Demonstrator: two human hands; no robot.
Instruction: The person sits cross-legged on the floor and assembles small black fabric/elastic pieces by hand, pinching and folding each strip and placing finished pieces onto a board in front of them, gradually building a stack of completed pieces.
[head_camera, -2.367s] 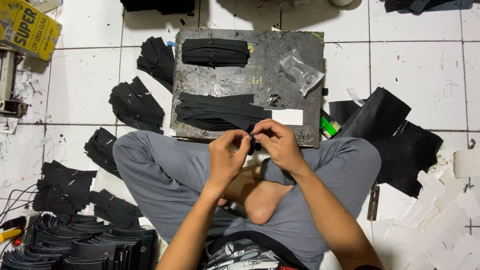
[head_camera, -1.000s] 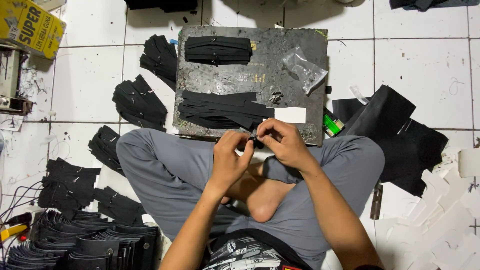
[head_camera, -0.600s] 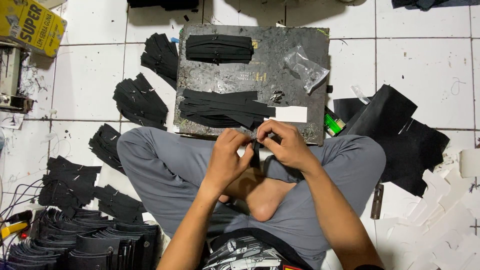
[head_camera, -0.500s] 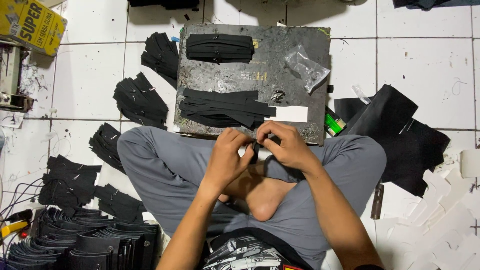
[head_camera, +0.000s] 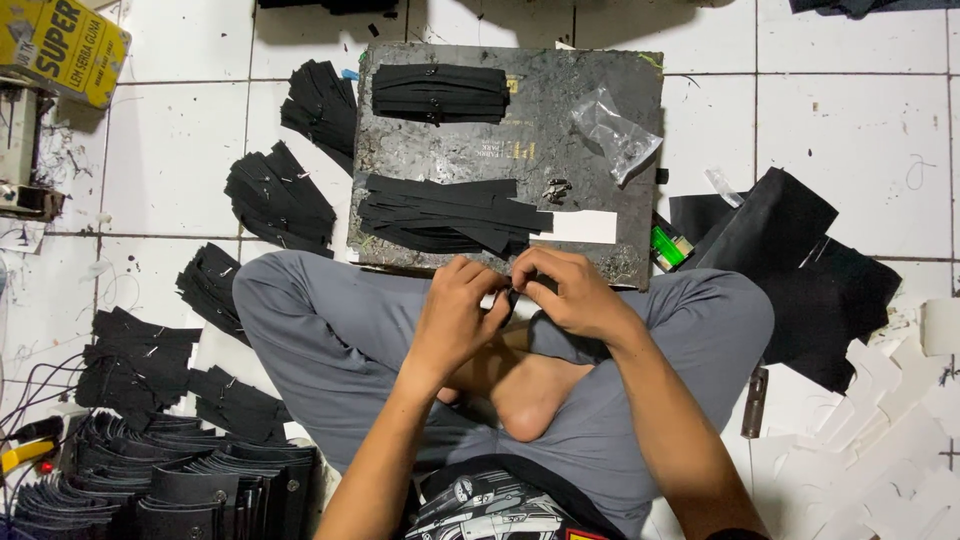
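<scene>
A person is sitting cross-legged on a white tiled floor (head_camera: 850, 130), facing a dark, scuffed work board (head_camera: 560, 150). Both hands are meeting just below the board's near edge, over the folded legs. The left hand (head_camera: 455, 315) and the right hand (head_camera: 570, 295) are pressing together fingertip to fingertip, pinching a small black strap piece (head_camera: 513, 297) between them — the piece is mostly hidden by the fingers, so its shape cannot be told.

On the board, a loose pile of black strips (head_camera: 450, 212) is lying near its front edge, with a white paper slip (head_camera: 580, 227) just beside it. A neater bundle of black strips (head_camera: 440, 93) is sitting at the board's far edge, and a crumpled clear plastic bag (head_camera: 618, 130) is resting toward the board's right side. A small metal fitting (head_camera: 555, 188) is lying near the board's middle.

To the left of the board, stacks of black cut pieces (head_camera: 280, 195) are spreading across the floor; to its right — a green lighter (head_camera: 665, 245) and sheets of black material (head_camera: 800, 270).
</scene>
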